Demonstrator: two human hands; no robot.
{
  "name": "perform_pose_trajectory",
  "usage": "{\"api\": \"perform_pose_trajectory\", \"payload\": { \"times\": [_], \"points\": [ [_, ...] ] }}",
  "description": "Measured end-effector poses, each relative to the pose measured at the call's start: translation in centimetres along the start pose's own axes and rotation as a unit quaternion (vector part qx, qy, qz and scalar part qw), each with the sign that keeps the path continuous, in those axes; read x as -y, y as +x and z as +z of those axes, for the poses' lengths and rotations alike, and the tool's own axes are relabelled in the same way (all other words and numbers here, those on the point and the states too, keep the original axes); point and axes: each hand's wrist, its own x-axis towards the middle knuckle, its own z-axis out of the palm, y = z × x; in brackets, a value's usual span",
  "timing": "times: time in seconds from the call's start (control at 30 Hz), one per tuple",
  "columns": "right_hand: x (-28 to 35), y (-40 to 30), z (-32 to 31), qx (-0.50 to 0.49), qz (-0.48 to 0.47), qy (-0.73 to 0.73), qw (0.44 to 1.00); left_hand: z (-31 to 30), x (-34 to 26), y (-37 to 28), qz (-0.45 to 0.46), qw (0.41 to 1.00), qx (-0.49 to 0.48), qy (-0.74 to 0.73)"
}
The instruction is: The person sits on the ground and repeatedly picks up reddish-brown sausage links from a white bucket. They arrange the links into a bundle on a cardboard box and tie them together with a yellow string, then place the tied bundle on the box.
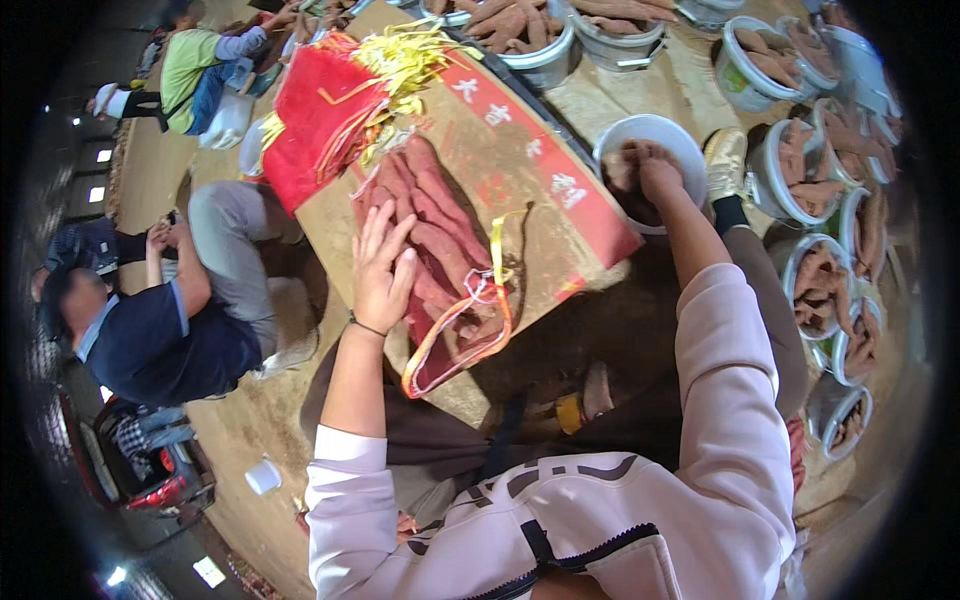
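Observation:
My left hand (384, 262) rests with spread fingers on a red mesh bag (435, 330) filled with long reddish sweet potatoes (442, 240). The bag lies on a cardboard sheet, its orange-edged mouth with a yellow tie towards me. My right hand (654, 169) reaches down into a white plastic bucket (694, 150), at brownish sweet potatoes (619, 169); whether the fingers grip one cannot be told. Beyond the filled bag lies a stack of flat red mesh bags (322, 112) with bunched yellow ties (409, 52).
The cardboard (517, 180) has a red printed strip. Buckets of sweet potatoes (806, 274) line the right side, with more at the top (540, 64). A seated person (172, 322) is close on the left; another (191, 67) sits farther off. A small white tub (262, 476) is on the floor.

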Motion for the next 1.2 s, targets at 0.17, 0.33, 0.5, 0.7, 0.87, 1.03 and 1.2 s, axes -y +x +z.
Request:
{"api": "perform_pose_trajectory", "payload": {
  "times": [0.17,0.33,0.5,0.7,0.87,1.03,1.2],
  "points": [
    [0.3,0.2,-2.6,0.067,0.010,0.017,0.998,-3.5,-2.8,0.1,-0.096,0.989,0.107,-0.043],
    [1.3,-4.3,-15.4,0.273,-0.049,0.296,0.914,-5.3,-9.7,-3.4,0.002,0.989,0.128,0.079],
    [2.6,-15.7,-21.7,0.335,0.006,0.411,0.848,2.1,-12.8,-12.3,-0.163,0.948,-0.236,-0.139],
    [10.2,-25.7,-18.9,0.477,0.005,0.574,0.665,7.6,-9.1,-13.7,-0.343,0.757,-0.303,-0.466],
    [19.2,-26.5,-12.5,0.296,-0.192,0.560,0.749,8.6,-8.1,-15.4,-0.294,0.829,-0.267,-0.393],
    [24.7,-25.4,-11.6,0.171,-0.279,0.308,0.893,7.4,-9.4,-15.9,-0.216,0.894,-0.242,-0.309],
    [26.6,-24.5,-8.8,0.094,-0.247,0.219,0.939,8.0,-9.3,-16.4,-0.162,0.925,-0.200,-0.279]
  ]
}}
